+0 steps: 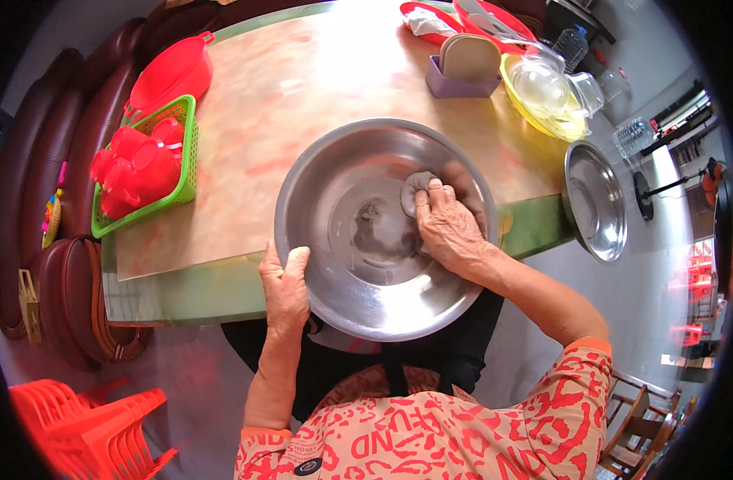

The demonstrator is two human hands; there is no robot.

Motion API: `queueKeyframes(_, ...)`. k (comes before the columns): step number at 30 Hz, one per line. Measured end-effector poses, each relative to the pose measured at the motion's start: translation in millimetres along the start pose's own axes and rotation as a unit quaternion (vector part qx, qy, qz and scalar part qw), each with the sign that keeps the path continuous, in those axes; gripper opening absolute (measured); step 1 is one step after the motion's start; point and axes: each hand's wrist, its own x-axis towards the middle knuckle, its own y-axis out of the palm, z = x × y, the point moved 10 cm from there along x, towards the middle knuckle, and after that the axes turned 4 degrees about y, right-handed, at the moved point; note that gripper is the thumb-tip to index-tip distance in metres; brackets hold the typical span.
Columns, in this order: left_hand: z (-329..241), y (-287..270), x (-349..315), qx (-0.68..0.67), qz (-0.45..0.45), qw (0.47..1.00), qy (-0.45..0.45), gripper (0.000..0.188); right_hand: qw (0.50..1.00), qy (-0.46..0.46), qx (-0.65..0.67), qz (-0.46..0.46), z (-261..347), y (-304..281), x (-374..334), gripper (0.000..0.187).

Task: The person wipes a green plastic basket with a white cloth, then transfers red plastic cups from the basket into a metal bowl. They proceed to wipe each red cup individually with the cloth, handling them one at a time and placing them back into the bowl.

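A large stainless steel basin (346, 308) rests at the near edge of the table, its front rim over my lap. My left hand (285, 280) grips its left rim, thumb on top and fingers underneath. Inside the bowl, my right hand (449, 224) presses a grey cloth (414, 192) against the upper right of the inner wall; part of the cloth is hidden under the palm. The basin's bottom is shiny, with a dark patch of reflection or wet in its middle.
On the left stands a green basket (189, 160) of red cups beside a red basin (174, 76). At the far right are a purple holder (462, 85), a yellow basin (542, 124) with clear containers, and red trays (510, 20). Another steel basin (594, 200) sits past the table's right edge.
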Motion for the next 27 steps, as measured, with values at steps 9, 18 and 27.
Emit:
queueKeyframes(9,-8,2,1,0.019,-0.002,0.999,0.029,0.032,0.978,-0.167,0.122,-0.022,82,-13,27,0.058)
queueKeyframes(18,-9,2,4,0.045,-0.017,0.997,0.065,0.032,0.861,-0.269,0.389,0.186,110,-34,-53,0.040)
queueKeyframes(27,-13,5,7,-0.065,-0.038,0.991,-0.108,0.058,0.964,-0.245,0.093,-0.039,102,-67,-68,0.023)
